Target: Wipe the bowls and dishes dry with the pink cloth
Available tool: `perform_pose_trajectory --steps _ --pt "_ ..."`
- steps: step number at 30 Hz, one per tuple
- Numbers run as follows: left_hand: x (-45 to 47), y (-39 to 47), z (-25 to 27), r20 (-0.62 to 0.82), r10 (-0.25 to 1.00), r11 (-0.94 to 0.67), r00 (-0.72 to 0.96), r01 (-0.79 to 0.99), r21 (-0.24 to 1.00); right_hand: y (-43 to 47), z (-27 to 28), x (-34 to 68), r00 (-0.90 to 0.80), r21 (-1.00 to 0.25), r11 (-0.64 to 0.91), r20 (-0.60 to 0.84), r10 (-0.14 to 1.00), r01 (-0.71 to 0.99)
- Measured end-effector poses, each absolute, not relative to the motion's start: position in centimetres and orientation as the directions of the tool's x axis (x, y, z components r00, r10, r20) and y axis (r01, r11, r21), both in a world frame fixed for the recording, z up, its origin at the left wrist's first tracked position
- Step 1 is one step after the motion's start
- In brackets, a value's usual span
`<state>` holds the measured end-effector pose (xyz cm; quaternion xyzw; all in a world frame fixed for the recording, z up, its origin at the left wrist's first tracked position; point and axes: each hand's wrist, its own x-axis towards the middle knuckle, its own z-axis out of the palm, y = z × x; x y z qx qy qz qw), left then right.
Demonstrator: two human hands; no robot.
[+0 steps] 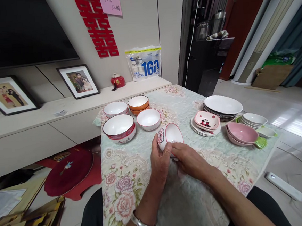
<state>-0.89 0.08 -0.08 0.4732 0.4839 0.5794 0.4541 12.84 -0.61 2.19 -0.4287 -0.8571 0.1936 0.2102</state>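
Note:
A white bowl with a red rim and a printed pattern [174, 132] is tilted above the tablecloth, its inside facing right. My left hand [159, 157] wraps its left side and underside, thumb toward the rim. From the right, my right hand [187, 157] grips the lower edge, its fingertips partly hidden beneath. Just behind stands another red-rimmed white bowl [148, 119]. To the left are a larger dark-rimmed bowl stack [119, 127], a white bowl with a pinkish outside [115, 109] and stacked orange bowls [138, 104].
Right of my hands sit square cat-print dishes [207, 120] on small plates [206, 132], a stack of large plates [223, 104], pink dishes [243, 132] and small white bowls [254, 118]. The flowered tablecloth [130, 184] covers the table. A white cabinet [82, 109] stands behind.

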Motion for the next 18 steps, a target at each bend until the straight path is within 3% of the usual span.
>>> perform_pose_trajectory --steps 2,4,10,13,15,18 --pt "-0.8 0.3 -0.3 0.109 0.984 -0.127 -0.143 -0.123 0.984 -0.5 2.0 13.0 -0.525 -0.378 0.549 0.173 0.833 0.746" --pt "-0.6 0.3 -0.5 0.1 0.984 -0.121 -0.15 -0.143 0.982 -0.5 1.9 12.9 -0.507 -0.362 0.531 0.167 0.846 0.766" --pt "-0.5 -0.2 -0.2 0.101 0.989 -0.112 -0.109 -0.097 0.989 -0.9 2.2 12.0 -0.322 -0.696 0.367 0.202 0.925 0.617" --pt "-0.7 -0.3 0.2 0.094 0.987 -0.102 -0.129 -0.061 0.993 -0.9 2.3 12.0 -0.351 -0.776 0.397 0.242 0.905 0.49" --pt "-0.9 -0.3 0.3 0.084 0.987 -0.094 -0.138 -0.064 0.994 -0.7 2.3 12.3 -0.445 -0.739 0.464 0.247 0.861 0.488" --pt "-1.0 -0.1 0.2 0.079 0.987 -0.096 -0.143 -0.114 0.989 -0.4 2.1 13.0 -0.541 -0.558 0.54 0.183 0.821 0.631"
